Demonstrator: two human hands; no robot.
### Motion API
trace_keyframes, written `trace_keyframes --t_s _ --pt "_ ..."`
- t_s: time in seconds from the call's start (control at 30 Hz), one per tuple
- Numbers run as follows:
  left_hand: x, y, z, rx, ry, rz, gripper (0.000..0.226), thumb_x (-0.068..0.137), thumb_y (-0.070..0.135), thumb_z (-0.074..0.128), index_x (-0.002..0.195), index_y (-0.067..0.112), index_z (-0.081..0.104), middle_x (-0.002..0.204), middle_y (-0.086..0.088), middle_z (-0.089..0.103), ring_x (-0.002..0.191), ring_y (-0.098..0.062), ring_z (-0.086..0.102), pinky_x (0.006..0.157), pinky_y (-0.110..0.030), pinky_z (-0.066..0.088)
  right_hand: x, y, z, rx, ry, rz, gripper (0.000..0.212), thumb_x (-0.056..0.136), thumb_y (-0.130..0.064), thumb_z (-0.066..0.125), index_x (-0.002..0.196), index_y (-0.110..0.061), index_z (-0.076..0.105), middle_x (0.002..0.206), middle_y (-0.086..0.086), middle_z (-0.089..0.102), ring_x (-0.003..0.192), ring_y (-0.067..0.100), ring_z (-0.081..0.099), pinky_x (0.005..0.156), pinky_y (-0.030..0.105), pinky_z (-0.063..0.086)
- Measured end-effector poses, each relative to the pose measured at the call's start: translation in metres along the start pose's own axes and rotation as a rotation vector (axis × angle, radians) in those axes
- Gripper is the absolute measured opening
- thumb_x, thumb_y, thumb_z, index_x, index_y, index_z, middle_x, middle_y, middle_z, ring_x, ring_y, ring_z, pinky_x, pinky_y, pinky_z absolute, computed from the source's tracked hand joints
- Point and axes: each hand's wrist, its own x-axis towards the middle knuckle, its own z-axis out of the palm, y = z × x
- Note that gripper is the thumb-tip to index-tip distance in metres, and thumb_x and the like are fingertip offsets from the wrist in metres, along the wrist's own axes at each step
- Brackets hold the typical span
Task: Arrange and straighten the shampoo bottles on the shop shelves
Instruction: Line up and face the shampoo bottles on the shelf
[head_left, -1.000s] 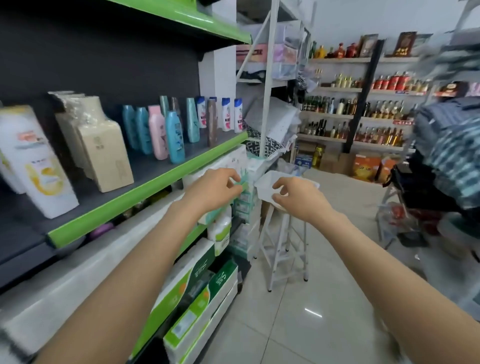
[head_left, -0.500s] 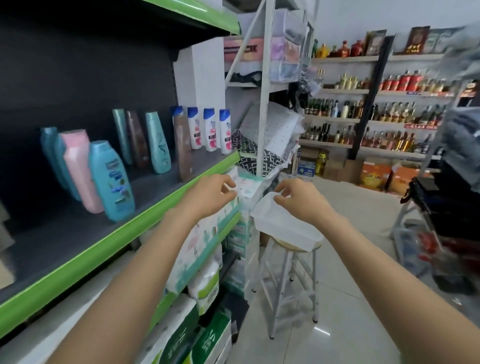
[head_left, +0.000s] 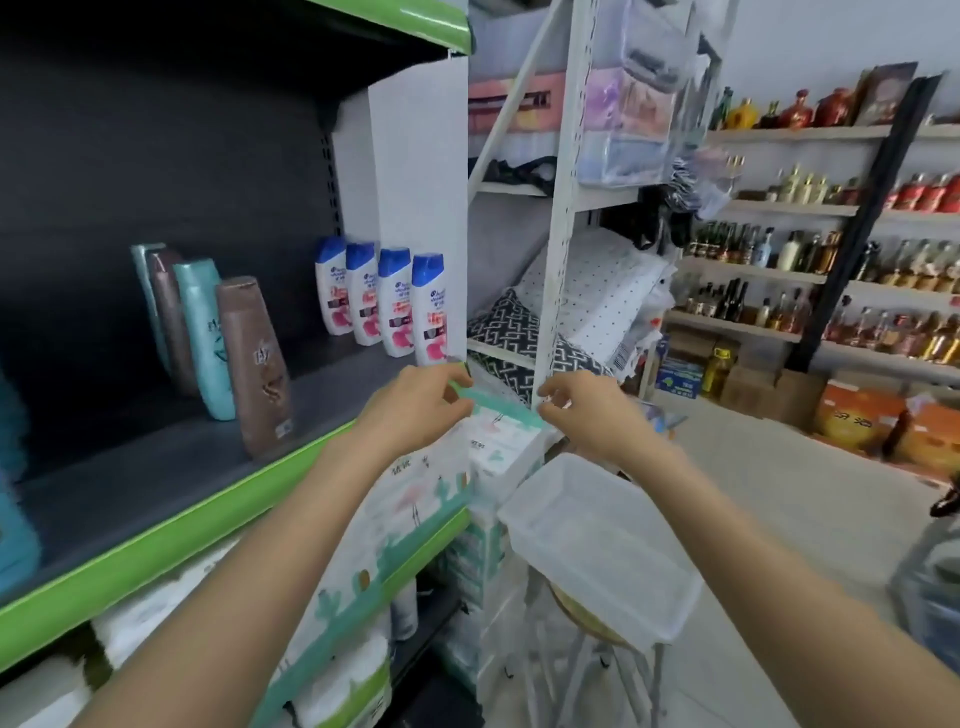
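Only the head view is given. Both hands reach forward past the shelf's far end. The left hand (head_left: 415, 410) has its fingers curled; its grip seems to pinch the mint-green top edge of a tissue pack (head_left: 498, 421) stacked just beyond the shelf (head_left: 171, 525). The right hand (head_left: 587, 415) is curled at the pack's other end; whether its grip truly holds the edge or only touches it, I cannot tell. Neither hand has a shampoo bottle.

The task's bottles stand on the dark shelf with the green lip, up and to the left of the hands. Four white bottles (head_left: 384, 306) with blue caps stand upright in a close row at the shelf's far end, the nearest of them just above and beside the left hand. Further left stands a cluster of taller bottles: a brown bottle (head_left: 257, 364) in front, a teal bottle (head_left: 205, 338) behind it, and two more behind those. They stand close together and look to lean a little, though the wide lens may add to that. All have their long axes vertical.

Judging from this, the left hand is the nearer to both groups; it would have to let go of the pack and move up and left. A clear plastic tub (head_left: 597, 545) sits on a stool under the right forearm.
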Motion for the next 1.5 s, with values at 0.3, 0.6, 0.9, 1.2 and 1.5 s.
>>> trace_keyframes --t_s 0.3,0.6,0.9,1.2,1.5 --pt "0.070 -0.014 0.018 -0.046 0.177 -0.222 0.027 0.087 0.032 0.056 0.114 0.028 0.061 0.106 0.004 0.067 0.097 -0.016 0.061 0.088 -0.038 0.050 0.117 0.037 0.001 0.069 -0.078 -0.230 0.031 0.092 -0.029 0.053 0.120 -0.018 0.060 0.112 0.002 0.065 0.076 0.016 0.058 0.081 0.039 0.053" --pt "0.119 -0.046 0.000 -0.166 0.459 -0.300 0.028 0.089 0.022 0.056 0.116 0.024 0.060 0.101 0.006 0.063 0.089 -0.011 0.061 0.080 -0.027 0.048 0.209 0.013 0.011 0.249 -0.012 -0.357 0.029 0.090 -0.025 0.055 0.117 -0.020 0.061 0.106 0.002 0.066 0.099 0.021 0.061 0.087 0.035 0.048" --pt "0.162 -0.052 0.000 -0.253 0.406 -0.285 0.042 0.090 0.021 0.059 0.130 0.021 0.046 0.107 0.006 0.057 0.080 0.004 0.057 0.063 -0.005 0.042 0.260 -0.029 0.023 0.408 0.046 -0.473 0.053 0.091 -0.037 0.055 0.139 -0.023 0.036 0.127 0.012 0.050 0.109 0.027 0.055 0.092 0.042 0.047" --pt "0.171 -0.047 0.010 -0.294 0.473 -0.370 0.036 0.087 0.026 0.063 0.121 0.022 0.051 0.105 -0.002 0.065 0.096 -0.015 0.063 0.088 -0.031 0.051 0.283 -0.040 0.032 0.639 -0.149 -0.608 0.046 0.089 -0.036 0.060 0.129 -0.020 0.047 0.122 0.001 0.059 0.093 0.014 0.052 0.080 0.023 0.040" --pt "0.158 -0.040 0.008 -0.297 0.527 -0.389 0.027 0.086 0.019 0.065 0.111 0.021 0.057 0.100 -0.002 0.069 0.093 -0.014 0.066 0.088 -0.040 0.052 0.280 -0.040 0.029 0.801 -0.154 -0.670 0.040 0.084 -0.028 0.068 0.120 -0.016 0.053 0.106 -0.003 0.058 0.079 0.004 0.053 0.064 0.007 0.042"
